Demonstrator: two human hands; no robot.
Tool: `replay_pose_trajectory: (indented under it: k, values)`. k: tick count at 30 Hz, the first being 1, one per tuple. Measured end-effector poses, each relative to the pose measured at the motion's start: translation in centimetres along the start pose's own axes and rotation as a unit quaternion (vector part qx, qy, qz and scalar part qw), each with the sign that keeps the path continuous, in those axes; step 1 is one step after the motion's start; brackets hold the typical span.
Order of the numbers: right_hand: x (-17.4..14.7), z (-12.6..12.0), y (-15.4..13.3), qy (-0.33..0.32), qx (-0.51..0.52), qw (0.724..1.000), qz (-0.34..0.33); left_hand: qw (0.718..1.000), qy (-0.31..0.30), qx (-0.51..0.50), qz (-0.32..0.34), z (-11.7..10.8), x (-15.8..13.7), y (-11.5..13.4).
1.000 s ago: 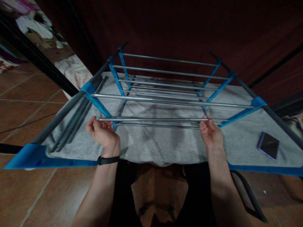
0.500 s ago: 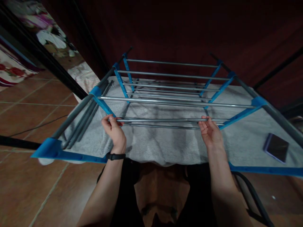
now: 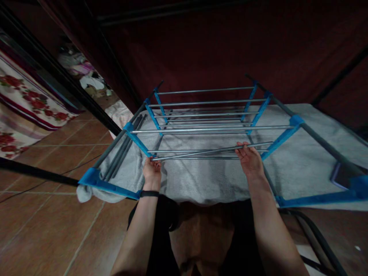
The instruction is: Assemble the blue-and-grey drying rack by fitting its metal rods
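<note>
A thin metal tube (image 3: 198,153) slants across the near part of a rack frame, its right end higher than its left. My left hand (image 3: 152,170) pinches the tube's left end, close to a blue plastic bracket (image 3: 140,144). Towards its right end, my right hand (image 3: 248,159) grips the same tube with thumb and fingers. The rack has blue brackets on both sides, grey side poles (image 3: 319,138) and several silver crossbars (image 3: 212,130) between them. Other bars pass behind and below the held tube.
Grey cloth (image 3: 195,182) covers the surface under the rack. Loose grey poles (image 3: 123,151) lie at its left. A phone (image 3: 342,176) rests at the right, partly behind a pole. A dark red panel (image 3: 207,50) stands behind; floral fabric (image 3: 34,99) hangs at the left.
The tube has gone from nearly level to slanted, its left end lowered. My view has shifted, so the rack sits differently in the picture. Both hands still grip the tube.
</note>
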State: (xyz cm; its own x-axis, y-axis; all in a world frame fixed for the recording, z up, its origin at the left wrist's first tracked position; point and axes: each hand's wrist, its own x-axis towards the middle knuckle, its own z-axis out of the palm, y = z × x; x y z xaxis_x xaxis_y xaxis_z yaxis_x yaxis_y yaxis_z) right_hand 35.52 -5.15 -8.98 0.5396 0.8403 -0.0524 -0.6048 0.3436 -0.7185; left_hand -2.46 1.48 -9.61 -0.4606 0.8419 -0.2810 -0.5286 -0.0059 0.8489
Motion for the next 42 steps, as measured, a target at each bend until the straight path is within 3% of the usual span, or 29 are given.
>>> replay_pose_trajectory:
  k: [8, 12, 18, 23, 28, 33, 38, 40, 42]
  values:
    - [-1.7, -0.2, 0.4, 0.05, -0.032, 0.997, 0.051, 0.992, 0.036, -0.045, -0.115, -0.3, -0.2, 0.4]
    - [-2.3, -0.4, 0.9, 0.06, -0.039, 0.997, 0.034, 0.988, 0.028, -0.053, -0.144, -0.1, 0.2, 0.8]
    - [-2.3, -1.8, 0.7, 0.102, -0.024, 0.993, 0.05, 0.986, -0.058, -0.071, -0.139, 0.2, -1.6, 0.5]
    - [-1.7, -2.5, 0.1, 0.102, -0.032, 0.991, 0.076, 0.975, -0.169, -0.089, -0.116, 0.2, -2.6, 0.1]
    - [-1.8, -2.2, -0.7, 0.087, -0.027, 0.992, 0.092, 0.97, -0.189, -0.101, -0.114, 0.6, -2.5, 0.1]
    - [-1.8, -2.4, -1.6, 0.041, -0.031, 0.996, 0.07, 0.976, -0.203, -0.068, -0.049, 1.7, -2.6, 0.6]
    - [-1.7, -2.3, -1.1, 0.056, -0.032, 0.998, 0.025, 0.982, -0.186, 0.042, 0.003, 3.1, -3.3, 0.4]
    - [-1.6, -2.0, -0.7, 0.059, -0.032, 0.998, 0.011, 0.967, -0.208, 0.139, 0.057, 3.4, -3.8, 0.3]
    - [-1.5, -1.5, -0.5, 0.06, -0.037, 0.997, 0.004, 0.922, -0.231, 0.247, 0.187, 3.6, -4.5, 0.4]
